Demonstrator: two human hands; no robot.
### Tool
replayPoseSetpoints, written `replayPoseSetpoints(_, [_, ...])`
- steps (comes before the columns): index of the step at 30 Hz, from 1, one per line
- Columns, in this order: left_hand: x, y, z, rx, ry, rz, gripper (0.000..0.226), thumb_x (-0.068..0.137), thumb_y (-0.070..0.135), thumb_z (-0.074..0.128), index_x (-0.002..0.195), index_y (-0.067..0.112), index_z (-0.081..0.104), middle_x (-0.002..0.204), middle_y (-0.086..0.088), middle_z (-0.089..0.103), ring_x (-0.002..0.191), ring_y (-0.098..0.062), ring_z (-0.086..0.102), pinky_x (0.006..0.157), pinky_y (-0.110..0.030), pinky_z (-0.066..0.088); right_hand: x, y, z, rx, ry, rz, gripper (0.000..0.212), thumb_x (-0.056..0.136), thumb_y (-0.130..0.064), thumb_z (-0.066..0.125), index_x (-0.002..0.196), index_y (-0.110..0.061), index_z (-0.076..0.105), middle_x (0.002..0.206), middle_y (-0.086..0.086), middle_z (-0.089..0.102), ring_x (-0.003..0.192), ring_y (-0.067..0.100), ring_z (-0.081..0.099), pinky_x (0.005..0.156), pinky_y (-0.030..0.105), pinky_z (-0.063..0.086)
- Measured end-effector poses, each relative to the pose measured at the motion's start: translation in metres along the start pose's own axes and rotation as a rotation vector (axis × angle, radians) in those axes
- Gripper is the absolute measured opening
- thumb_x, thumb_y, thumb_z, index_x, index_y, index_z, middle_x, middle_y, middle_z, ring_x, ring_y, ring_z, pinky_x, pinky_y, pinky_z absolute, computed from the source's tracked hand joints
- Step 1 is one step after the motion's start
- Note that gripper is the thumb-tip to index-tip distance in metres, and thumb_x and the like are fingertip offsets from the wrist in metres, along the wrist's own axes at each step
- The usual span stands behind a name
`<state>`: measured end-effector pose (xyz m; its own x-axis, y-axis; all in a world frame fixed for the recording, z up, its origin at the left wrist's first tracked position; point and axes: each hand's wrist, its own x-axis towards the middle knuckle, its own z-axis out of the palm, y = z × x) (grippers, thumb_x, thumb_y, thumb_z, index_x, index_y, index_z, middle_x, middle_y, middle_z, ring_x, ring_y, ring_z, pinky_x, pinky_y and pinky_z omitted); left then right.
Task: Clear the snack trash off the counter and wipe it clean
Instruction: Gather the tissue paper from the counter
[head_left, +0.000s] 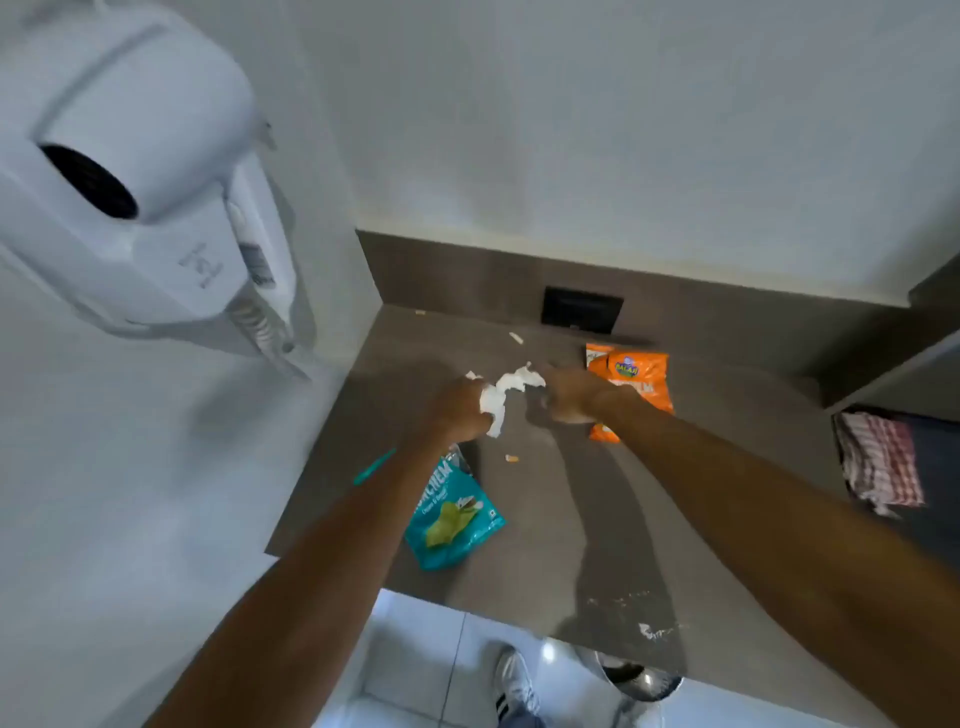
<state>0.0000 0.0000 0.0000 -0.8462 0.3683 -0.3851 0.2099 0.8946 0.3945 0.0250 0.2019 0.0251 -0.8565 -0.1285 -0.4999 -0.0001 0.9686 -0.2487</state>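
Much here is blurred. The right hand is smeared by motion, so its fingers cannot be counted; it looks curled, knuckles up, and touches the right end of the white tissue, though whether it actually pinches the paper I cannot tell. The left hand is clearer: a closed fist gripping the tissue's left part, with a crumpled strip hanging out below the fingers toward 6 o'clock.

The orange snack bag lies at 3 o'clock from the hands, its lower left part hidden behind the right wrist; the printing is too soft to read fully. The teal snack bag lies flat at 6 o'clock from the left hand, its top edge covered by the left forearm, a green picture on its front. A thin teal strip peeks out at 9 o'clock from that bag, half hidden by the same forearm; what it is cannot be told.

On the brown counter small pale crumbs lie just below the hands, and another scrap at 12 o'clock near the back wall. Whitish smears mark the counter's near edge at 5 o'clock.

A white wall-mounted hair dryer fills the upper left, cut by the frame. A checked cloth lies at far right, partly cut off. A shoe shows on the floor tiles below.
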Motion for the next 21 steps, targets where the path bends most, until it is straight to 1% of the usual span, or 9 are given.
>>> replayPoseSetpoints(2, [0.021,-0.005,0.014,0.097,0.039,0.017,0.063,0.095,0.029,0.071,0.152,0.015,0.049,0.156,-0.011,0.053,0.144,-0.030,0.051,0.121,-0.038,0.040,0.024,-0.007,0.014,0.027,0.094,-0.017,0.071,0.099,-0.022,0.057,0.162,-0.021,0.024,0.169,0.009,0.026,0.149,0.036,0.038,0.119,0.046,0.040])
replayPoseSetpoints(3, [0.029,-0.006,0.021,0.153,0.074,0.003,0.059,0.095,0.031,0.070,0.149,0.015,0.052,0.152,-0.012,0.056,0.141,-0.030,0.054,0.120,-0.037,0.042,0.035,-0.008,0.023,0.003,0.133,-0.025,0.069,0.098,-0.020,0.058,0.160,-0.023,0.027,0.168,0.008,0.028,0.147,0.036,0.039,0.118,0.047,0.040])
replayPoseSetpoints(6, [0.031,-0.004,0.031,0.127,0.213,-0.033,0.042,0.096,0.031,0.067,0.133,0.010,0.064,0.136,-0.016,0.067,0.127,-0.033,0.063,0.111,-0.038,0.046,0.048,-0.008,0.042,-0.021,0.256,-0.016,0.049,0.094,-0.015,0.063,0.142,-0.018,0.055,0.147,0.012,0.053,0.133,0.035,0.054,0.109,0.044,0.047])
replayPoseSetpoints(10, [0.006,0.009,0.029,-0.210,0.428,-0.067,0.029,0.094,0.015,0.067,0.120,0.002,0.069,0.121,-0.021,0.074,0.113,-0.039,0.069,0.099,-0.042,0.052,0.012,0.006,0.046,0.281,0.554,0.078,0.032,0.087,-0.004,0.063,0.117,-0.005,0.071,0.120,0.022,0.066,0.110,0.041,0.065,0.092,0.045,0.053])
replayPoseSetpoints(11, [-0.010,0.019,0.032,-0.345,0.455,-0.080,0.029,0.092,0.012,0.067,0.119,0.002,0.069,0.119,-0.019,0.074,0.109,-0.035,0.068,0.095,-0.039,0.053,-0.009,0.009,0.048,0.390,0.660,0.058,0.030,0.087,0.000,0.061,0.114,-0.002,0.073,0.115,0.024,0.066,0.106,0.040,0.065,0.090,0.045,0.053])
replayPoseSetpoints(13, [-0.049,0.039,0.045,-0.571,0.502,-0.062,0.028,0.090,0.012,0.065,0.118,0.007,0.069,0.112,-0.005,0.071,0.095,-0.012,0.061,0.083,-0.025,0.049,-0.062,0.014,0.060,0.586,0.790,-0.006,0.025,0.092,0.001,0.061,0.113,-0.001,0.073,0.114,0.023,0.063,0.103,0.029,0.063,0.086,0.038,0.051])
replayPoseSetpoints(15, [-0.094,0.052,0.069,-0.746,0.476,-0.021,0.031,0.087,0.017,0.063,0.116,0.023,0.071,0.110,0.008,0.069,0.096,-0.002,0.059,0.086,-0.020,0.050,-0.116,0.019,0.083,0.716,0.752,-0.075,0.022,0.096,-0.004,0.065,0.116,-0.003,0.072,0.113,0.019,0.062,0.101,0.018,0.058,0.087,0.029,0.046])
replayPoseSetpoints(18, [-0.162,0.069,0.119,-0.985,0.273,0.010,0.029,0.088,0.024,0.067,0.105,0.047,0.074,0.105,0.019,0.077,0.100,0.000,0.071,0.087,-0.012,0.053,-0.200,0.035,0.137,0.858,0.555,-0.173,0.033,0.093,-0.011,0.072,0.126,-0.011,0.069,0.102,0.005,0.062,0.088,0.000,0.057,0.083,0.010,0.046])
replayPoseSetpoints(21, [-0.218,0.081,0.174,-1.143,0.099,-0.022,0.031,0.081,0.027,0.078,0.104,0.047,0.075,0.103,0.015,0.081,0.093,-0.001,0.077,0.076,-0.016,0.060,-0.269,0.050,0.202,0.908,0.441,-0.132,0.036,0.089,-0.022,0.078,0.121,-0.031,0.065,0.094,-0.015,0.066,0.082,-0.004,0.063,0.073,0.007,0.049])
